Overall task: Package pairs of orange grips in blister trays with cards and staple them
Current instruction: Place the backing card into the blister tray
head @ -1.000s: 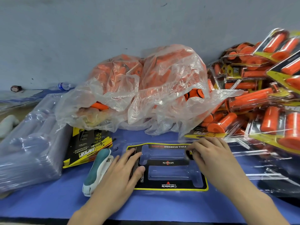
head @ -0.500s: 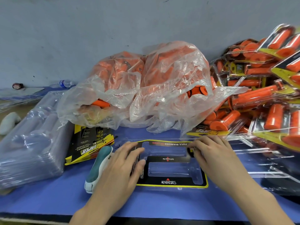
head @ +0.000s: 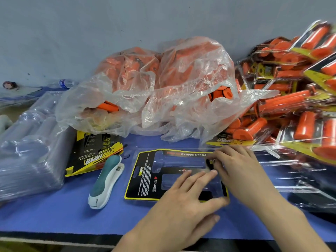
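A clear blister tray with a black and yellow card (head: pixel 145 177) in it lies flat on the blue table (head: pixel 54 215) in front of me. My left hand (head: pixel 181 200) rests across the tray's right half, fingers straight and spread, pressing down. My right hand (head: pixel 236 168) is at the tray's far right end, its curled fingertips pinching the card's edge. No orange grips are in this tray. A clear plastic bag of loose orange grips (head: pixel 163 88) sits just behind it.
A teal and white stapler (head: pixel 107 180) lies left of the tray. Beyond it are a stack of cards (head: pixel 94 153) and wrapped empty trays (head: pixel 27 142). Finished packs (head: pixel 291 106) pile up at the right. A water bottle (head: pixel 63 83) lies by the wall.
My left hand has slid from the tray's left end over to its right half. My right hand stays at the right end.
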Available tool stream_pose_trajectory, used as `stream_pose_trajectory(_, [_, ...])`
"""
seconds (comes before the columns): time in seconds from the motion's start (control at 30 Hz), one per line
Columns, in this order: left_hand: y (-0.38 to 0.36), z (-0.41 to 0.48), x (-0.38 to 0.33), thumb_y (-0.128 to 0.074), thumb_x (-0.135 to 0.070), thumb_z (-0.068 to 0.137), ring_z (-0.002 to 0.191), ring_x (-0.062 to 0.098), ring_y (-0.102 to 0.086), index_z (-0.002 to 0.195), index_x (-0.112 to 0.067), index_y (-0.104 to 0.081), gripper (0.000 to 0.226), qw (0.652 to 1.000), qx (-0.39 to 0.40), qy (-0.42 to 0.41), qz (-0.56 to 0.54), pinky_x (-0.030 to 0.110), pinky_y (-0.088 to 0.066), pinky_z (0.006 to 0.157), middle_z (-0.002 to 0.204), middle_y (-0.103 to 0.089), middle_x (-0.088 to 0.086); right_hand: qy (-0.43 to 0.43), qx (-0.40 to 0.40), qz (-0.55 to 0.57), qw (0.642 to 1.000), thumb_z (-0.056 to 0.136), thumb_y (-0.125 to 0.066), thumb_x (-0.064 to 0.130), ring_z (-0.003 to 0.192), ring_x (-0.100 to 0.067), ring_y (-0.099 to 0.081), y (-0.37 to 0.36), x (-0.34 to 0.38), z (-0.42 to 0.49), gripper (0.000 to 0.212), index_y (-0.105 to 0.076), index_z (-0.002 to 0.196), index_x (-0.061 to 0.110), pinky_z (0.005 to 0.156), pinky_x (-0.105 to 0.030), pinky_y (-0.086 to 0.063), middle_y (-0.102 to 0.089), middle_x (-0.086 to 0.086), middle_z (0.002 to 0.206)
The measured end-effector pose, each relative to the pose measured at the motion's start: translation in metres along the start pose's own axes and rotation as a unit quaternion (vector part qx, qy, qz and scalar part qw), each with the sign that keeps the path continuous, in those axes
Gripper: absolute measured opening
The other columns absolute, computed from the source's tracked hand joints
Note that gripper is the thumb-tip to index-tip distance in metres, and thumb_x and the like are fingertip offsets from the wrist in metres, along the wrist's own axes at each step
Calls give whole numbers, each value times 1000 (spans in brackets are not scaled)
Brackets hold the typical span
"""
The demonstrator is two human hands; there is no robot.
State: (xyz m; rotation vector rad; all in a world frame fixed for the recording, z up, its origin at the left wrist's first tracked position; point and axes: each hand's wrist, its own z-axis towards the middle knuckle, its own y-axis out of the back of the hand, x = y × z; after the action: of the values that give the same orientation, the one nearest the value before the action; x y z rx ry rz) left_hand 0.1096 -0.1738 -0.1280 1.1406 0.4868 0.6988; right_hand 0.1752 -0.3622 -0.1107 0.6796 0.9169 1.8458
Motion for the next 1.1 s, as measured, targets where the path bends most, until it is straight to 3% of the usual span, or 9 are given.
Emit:
stream_pose_trajectory(0.23, [-1, 6, -4, -36, -47, 102, 144, 19, -29, 135, -34, -47, 38, 1000, 14, 16, -12, 40, -20, 120, 158, -28, 6, -11, 30, 13, 999, 83, -71, 16, 97, -28, -62, 4, 1, 0, 15, -75, 94, 26, 88, -41, -45, -70, 4, 94])
stream_pose_trajectory(0.43, [12, -9, 16, -31, -49, 103, 139, 6, -33, 137, -35, -47, 39, 983, -78, 118, -115, 25, -24, 116, 152, -34, -11, -23, 43, 33, 998, 88, -67, 18, 99, -29, -61, 8, 2, 2, 13, -73, 95, 26, 88, -43, -44, -69, 4, 99])
stream_pose_trajectory(0.53, [21, -23, 44, -39, -38, 103, 129, -5, -38, 133, -32, -52, 33, 944, -143, 252, -159, 9, -26, 105, 143, -40, -15, -32, 52, 42, 997, 91, -63, 19, 100, -29, -60, 10, 2, 3, 14, -72, 98, 27, 89, -42, -43, -69, 4, 102])
stream_pose_trajectory(0.63, [29, -34, 68, -47, -10, 100, 120, 1, -50, 124, -24, -59, 31, 903, -202, 335, -175, 25, -39, 106, 129, -54, -9, -34, 62, 45, 996, 93, -59, 20, 102, -28, -59, 12, 3, 4, 16, -72, 99, 28, 91, -40, -40, -69, 6, 104])
stream_pose_trajectory(0.7, [36, -39, 76, -41, -2, 100, 114, 8, -58, 116, -28, -60, 35, 871, -228, 367, -234, 28, -49, 96, 121, -60, -8, -37, 72, 48, 996, 95, -56, 23, 105, -26, -58, 14, 3, 5, 18, -71, 102, 29, 93, -38, -38, -68, 7, 107])
stream_pose_trajectory(0.77, [42, -42, 79, -37, -3, 102, 103, 9, -65, 110, -34, -59, 39, 833, -246, 390, -306, 13, -51, 78, 115, -64, -6, -41, 78, 49, 995, 96, -54, 24, 107, -25, -57, 15, 3, 6, 20, -70, 103, 30, 94, -37, -37, -66, 8, 109])
stream_pose_trajectory(0.83, [45, -43, 81, -36, -5, 104, 96, 9, -69, 108, -32, -61, 38, 805, -268, 401, -345, 8, -50, 70, 110, -67, -4, -46, 86, 50, 994, 96, -51, 26, 108, -24, -55, 17, 4, 7, 22, -70, 105, 30, 93, -37, -38, -65, 8, 111])
stream_pose_trajectory(0.97, [52, -43, 87, -37, -3, 103, 96, 11, -68, 107, -23, -64, 34, 771, -332, 392, -375, 18, -56, 71, 108, -68, -6, -55, 79, 64, 993, 93, -54, 22, 108, -27, -56, 19, 5, 10, 21, -71, 103, 26, 92, -41, -41, -66, 5, 108])
stream_pose_trajectory(1.1, [55, -39, 89, -41, -6, 103, 95, 12, -68, 105, -27, -66, 33, 770, -357, 383, -364, 29, -58, 74, 104, -68, -8, -64, 40, 101, 992, 92, -57, 16, 102, -27, -56, 20, 6, 18, 21, -72, 104, 24, 88, -44, -45, -68, 5, 105])
